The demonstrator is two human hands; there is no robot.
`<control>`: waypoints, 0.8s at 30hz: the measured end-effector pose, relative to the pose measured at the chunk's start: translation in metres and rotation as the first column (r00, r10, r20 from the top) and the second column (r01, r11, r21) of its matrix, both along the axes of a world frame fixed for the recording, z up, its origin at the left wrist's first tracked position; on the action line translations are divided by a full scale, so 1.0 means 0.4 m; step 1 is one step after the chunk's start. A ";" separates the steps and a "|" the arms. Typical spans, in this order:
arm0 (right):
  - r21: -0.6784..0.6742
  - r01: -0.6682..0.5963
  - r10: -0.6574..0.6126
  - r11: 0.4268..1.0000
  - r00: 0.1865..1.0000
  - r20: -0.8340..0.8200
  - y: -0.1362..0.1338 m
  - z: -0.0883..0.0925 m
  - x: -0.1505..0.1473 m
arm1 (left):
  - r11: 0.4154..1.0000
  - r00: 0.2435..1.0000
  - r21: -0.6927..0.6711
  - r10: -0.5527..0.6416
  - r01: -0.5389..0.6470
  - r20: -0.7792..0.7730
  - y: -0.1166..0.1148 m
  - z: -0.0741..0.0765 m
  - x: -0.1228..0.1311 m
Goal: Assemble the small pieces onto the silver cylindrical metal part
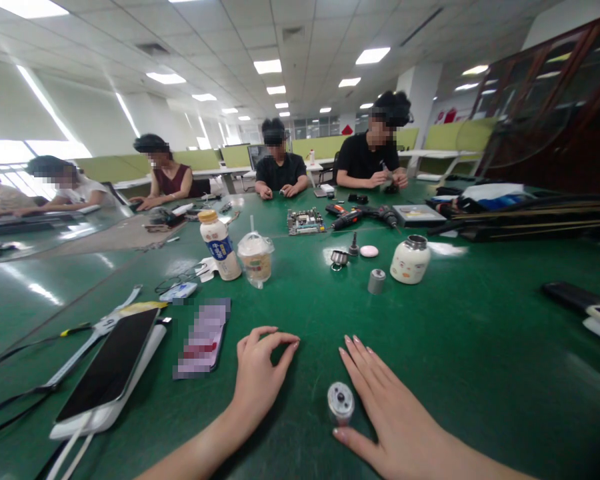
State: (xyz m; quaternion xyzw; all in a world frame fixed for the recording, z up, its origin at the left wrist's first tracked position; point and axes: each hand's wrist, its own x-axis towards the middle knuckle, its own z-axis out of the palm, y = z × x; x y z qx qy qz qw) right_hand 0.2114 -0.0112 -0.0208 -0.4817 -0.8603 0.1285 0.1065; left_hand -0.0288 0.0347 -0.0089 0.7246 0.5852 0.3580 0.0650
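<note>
Currently, right hand [393,408] lies flattened and released on green table [480,353], thumb and fingers bracketing an upright motor-like metal cylinder [341,401], contact unclear, while left hand [261,365], to its left, has thumb and index tips together, cannot tell if pinching anything

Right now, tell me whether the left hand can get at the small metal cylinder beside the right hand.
Probably yes: only green table shows between the left hand and the small metal cylinder; the right hand flanks its other side.
</note>
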 end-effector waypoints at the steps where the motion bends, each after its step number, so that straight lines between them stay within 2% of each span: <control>1: 0.009 -0.002 0.002 1.000 1.000 -0.005 0.000 -0.002 0.001 | 1.000 0.998 0.014 -0.017 0.016 0.059 -0.007 0.005 0.006; 4: 0.030 -0.009 0.009 0.999 1.000 -0.005 -0.001 -0.006 0.002 | 0.983 0.956 0.068 -0.182 0.170 0.228 -0.043 0.029 0.035; 6: 0.031 -0.013 0.013 0.999 1.000 0.004 0.000 -0.004 0.002 | 0.948 0.905 0.088 -0.317 0.305 0.284 -0.072 0.047 0.056; 8: 0.032 -0.016 0.016 0.999 1.000 0.008 0.000 -0.001 0.001 | 0.917 0.868 0.099 -0.397 0.386 0.299 -0.096 0.063 0.074; 11: 0.042 -0.026 0.026 0.999 1.000 0.006 0.000 0.004 -0.001 | 0.894 0.852 0.102 -0.448 0.437 0.271 -0.112 0.075 0.088; 18: 0.070 -0.038 0.037 0.997 0.999 0.011 0.004 -0.001 0.002 | 0.862 0.848 0.124 -0.506 0.492 0.155 -0.113 0.075 0.090; 24: 0.047 -0.038 0.037 0.998 0.999 0.016 0.008 0.003 0.002 | 0.839 0.816 0.098 -0.544 0.536 0.195 -0.121 0.083 0.092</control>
